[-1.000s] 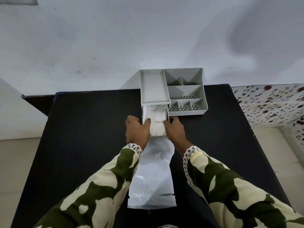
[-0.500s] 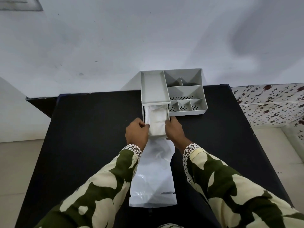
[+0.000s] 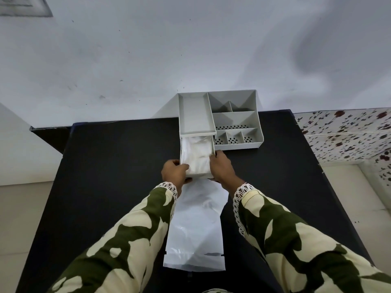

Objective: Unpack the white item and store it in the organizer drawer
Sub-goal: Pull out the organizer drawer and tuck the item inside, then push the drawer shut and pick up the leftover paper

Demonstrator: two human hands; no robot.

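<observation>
Both camo sleeves cut off at bottom edge. Empty white plastic bag (image 3: 195,231) lies flat on black table (image 3: 101,176), no readable print. Left hand (image 3: 175,171) and right hand (image 3: 222,166) grip the front corners of the pulled-out drawer (image 3: 200,176); fingertips partly hidden. White item (image 3: 197,154) sits crumpled inside the drawer, rear hidden under grey organizer (image 3: 220,119) at the table's far edge.

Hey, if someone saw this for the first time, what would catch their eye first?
Two hands, left hand and right hand, grip the open drawer of a grey organizer at the table's far edge, a white item lying inside. Nearer, an empty white bag lies flat between the camouflage sleeves.
</observation>
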